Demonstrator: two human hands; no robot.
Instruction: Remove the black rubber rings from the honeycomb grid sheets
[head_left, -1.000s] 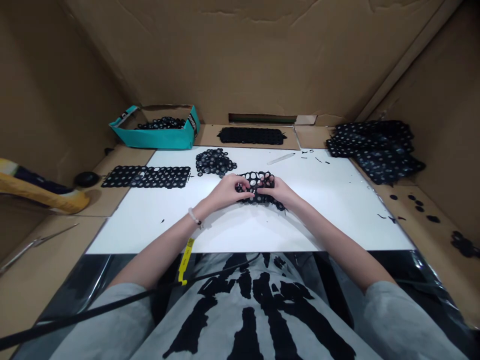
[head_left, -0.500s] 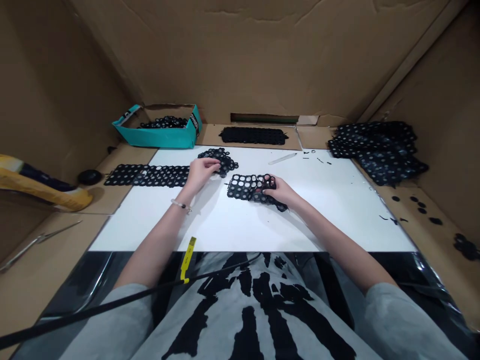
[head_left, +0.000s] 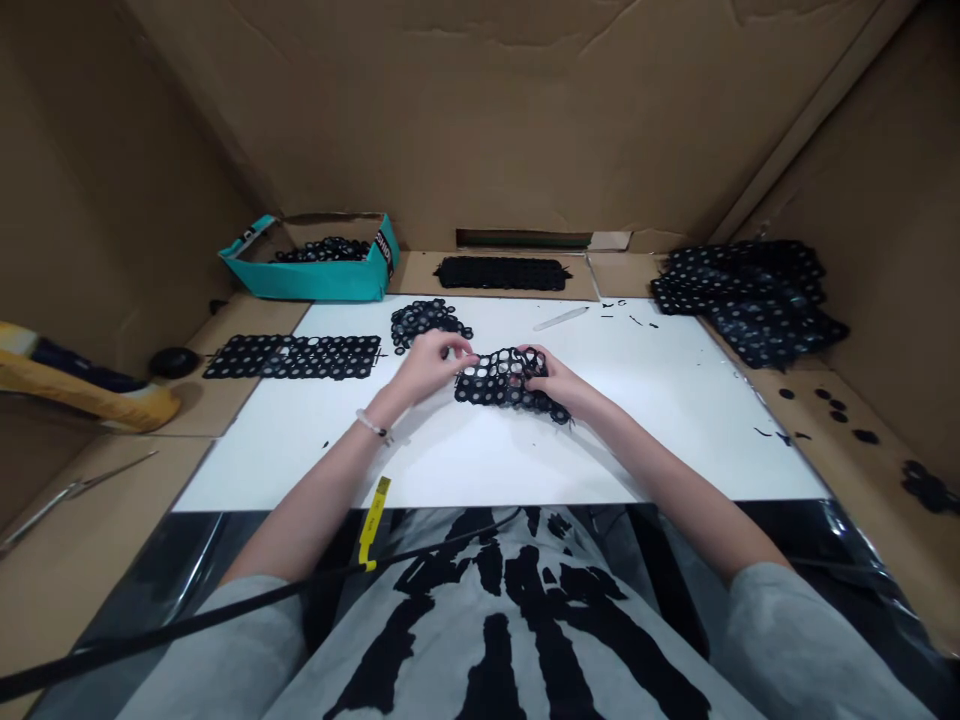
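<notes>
A black lattice piece (head_left: 491,385) with round openings, some showing white through them, rests on the white board in front of me. My right hand (head_left: 559,385) grips its right end between thumb and fingers. At its upper left corner, my left hand (head_left: 435,370) pinches what looks like a small black ring, partly hidden by the fingers. Just beyond that hand lies a loose pile of small black rings (head_left: 424,320). A longer flat black lattice strip (head_left: 292,357) lies to the left.
A teal-edged box (head_left: 315,280) holds more black rings. Behind the white board (head_left: 637,460) lies a black woven strip (head_left: 502,273). A white pen (head_left: 561,318), dark scraps and a black dotted heap (head_left: 750,295) are rightward. Tweezers (head_left: 79,488) and a yellow tube (head_left: 90,380) lie left.
My left hand has moved from the ring pile, right and toward me, to the lattice piece's upper left corner. My right hand stays on the right end. The view has shifted slightly.
</notes>
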